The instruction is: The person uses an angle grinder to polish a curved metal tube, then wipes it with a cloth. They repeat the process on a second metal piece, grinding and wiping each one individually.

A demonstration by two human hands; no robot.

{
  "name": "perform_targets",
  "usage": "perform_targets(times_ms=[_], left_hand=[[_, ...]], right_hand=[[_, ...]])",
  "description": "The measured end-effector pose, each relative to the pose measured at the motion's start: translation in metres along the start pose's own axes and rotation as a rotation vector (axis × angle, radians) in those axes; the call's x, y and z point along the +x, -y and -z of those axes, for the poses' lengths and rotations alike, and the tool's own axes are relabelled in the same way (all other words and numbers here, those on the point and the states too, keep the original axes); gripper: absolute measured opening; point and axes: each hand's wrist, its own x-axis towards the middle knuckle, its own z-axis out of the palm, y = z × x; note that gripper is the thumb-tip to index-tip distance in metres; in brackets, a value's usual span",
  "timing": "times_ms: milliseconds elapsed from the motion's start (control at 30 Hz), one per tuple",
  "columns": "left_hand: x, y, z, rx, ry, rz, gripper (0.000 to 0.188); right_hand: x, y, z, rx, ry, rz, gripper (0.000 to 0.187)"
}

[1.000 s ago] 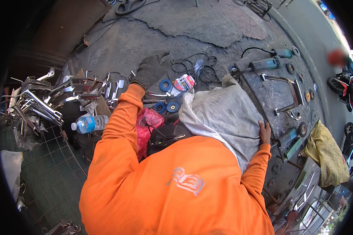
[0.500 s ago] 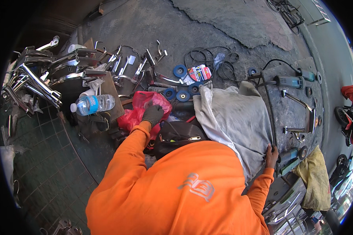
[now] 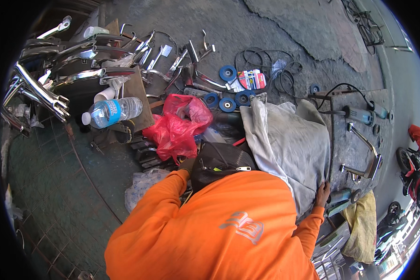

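My left hand (image 3: 187, 164), in a dark glove, is down beside a black bag (image 3: 219, 158); the bag and my orange sleeve hide its fingers. Just above it lies a crumpled red plastic bag (image 3: 175, 130). A grey cloth (image 3: 294, 144) covers the surface in front of me and to the right. At the cloth's right edge rests my right hand (image 3: 321, 194), its fingers apart and touching the fabric. An angle grinder (image 3: 340, 196) lies right beside that hand.
Chrome metal brackets (image 3: 42, 93) pile up on the left, near a water bottle (image 3: 112, 112). Blue discs (image 3: 227, 104) and a looped cable (image 3: 254, 58) lie ahead. On the right, a metal table (image 3: 350, 114) holds more grinders and a chrome handle (image 3: 366, 144). A yellowish sack (image 3: 361, 228) hangs below.
My left hand has left the red plastic bag and moved down toward me, beside the black bag. My right hand stays at the cloth's edge. The view has shifted slightly.
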Motion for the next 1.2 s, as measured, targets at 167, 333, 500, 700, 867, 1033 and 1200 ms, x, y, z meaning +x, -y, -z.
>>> perform_targets(times_ms=[167,333,500,700,867,1033,1200], left_hand=[[0.002,-0.024,0.023,-0.052,-0.022,0.005,0.049],[0.03,-0.092,0.097,-0.281,-0.305,-0.048,0.048],[0.094,-0.224,0.16,0.328,-0.484,-0.749,0.063],[0.11,-0.435,0.194,-0.103,-0.182,-1.044,0.032],[0.039,-0.602,0.278,0.033,-0.785,-1.184,0.029],[-0.037,-0.686,0.324,-0.197,-1.059,-1.755,0.039],[-0.059,-0.711,0.343,0.183,-1.37,-1.379,0.033]], right_hand=[[0.003,0.016,0.022,0.022,0.136,-0.243,0.043],[0.0,0.032,0.006,0.076,0.046,-0.077,0.058],[-0.024,0.029,0.001,0.281,0.002,0.039,0.048],[-0.078,0.079,0.009,0.03,-0.255,-0.152,0.049],[-0.126,0.176,0.015,0.224,-0.114,0.2,0.085],[-0.118,0.183,0.01,-0.107,-0.25,0.109,0.067],[-0.101,0.063,0.066,0.099,-0.653,-0.396,0.009]])
